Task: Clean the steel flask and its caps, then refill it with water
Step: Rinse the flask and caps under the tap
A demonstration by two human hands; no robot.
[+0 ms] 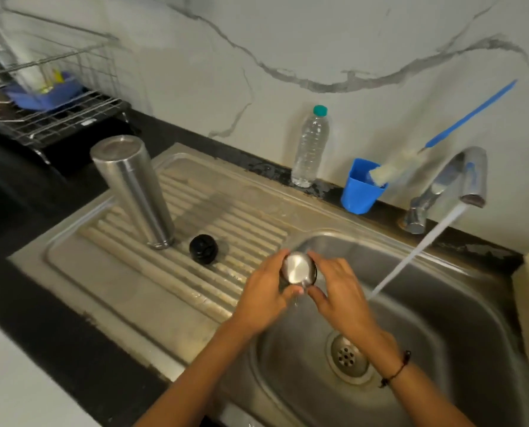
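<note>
I hold the steel cap (298, 269) between both hands — left hand (264, 292), right hand (338, 291) — fingers closed on it. The water stream (417, 252) falls to its right, nearer my right hand.

flask (133, 186) inverted on drainboard (109, 272), left of basin (441, 303); inner cap (203, 244) just beside it

Single head-worn view, looking forward and steeply down from above. Close over the sink (460, 306), wide enough to take in draining board (152, 272), tap (460, 180) and marble wall (287, 41).
</note>
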